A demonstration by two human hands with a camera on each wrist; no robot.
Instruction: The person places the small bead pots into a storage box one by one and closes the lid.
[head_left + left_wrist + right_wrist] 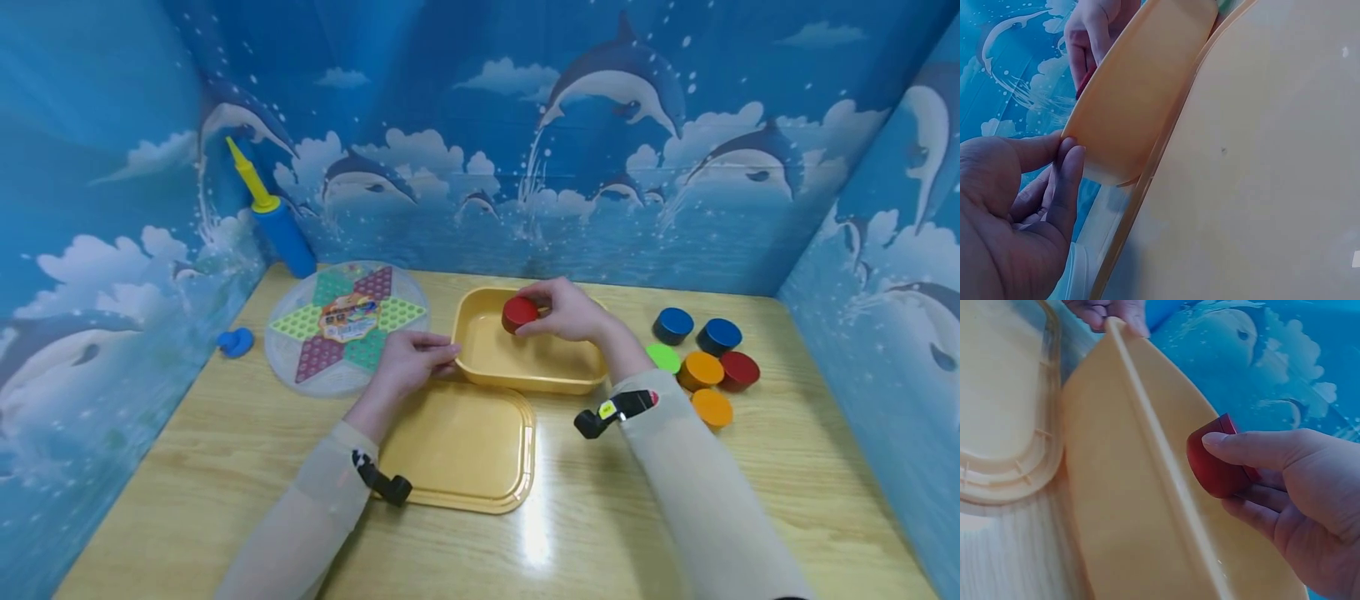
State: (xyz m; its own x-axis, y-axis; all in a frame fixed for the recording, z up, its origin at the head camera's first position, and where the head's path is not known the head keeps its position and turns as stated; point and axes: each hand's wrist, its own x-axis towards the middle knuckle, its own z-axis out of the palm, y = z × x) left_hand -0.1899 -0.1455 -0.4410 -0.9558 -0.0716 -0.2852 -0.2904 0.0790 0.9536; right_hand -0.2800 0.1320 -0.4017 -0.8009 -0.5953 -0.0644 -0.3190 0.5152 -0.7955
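A yellow plastic box (pixel 536 367) stands without its lid, and its left end is pinched at the rim between the thumb and fingers of my left hand (pixel 411 362). Over the box's inside, my right hand (pixel 572 312) grips a short red cylinder (pixel 519 315) by its sides. The right wrist view shows the thumb on one side of the red cylinder (pixel 1216 464) and fingers on the other. Whether it touches the box floor cannot be told. A matching yellow lid (pixel 459 442) lies flat in front of the box, its left edge partly hidden by my left forearm.
Right of the box are two blue cylinders (pixel 672 326), a green one (pixel 663 358), two orange ones (pixel 702 369) and a dark red one (pixel 739 371). A round star-patterned game board (pixel 283 357), a blue-yellow hand pump (pixel 287 240) and a small blue piece (pixel 236 342) are at left.
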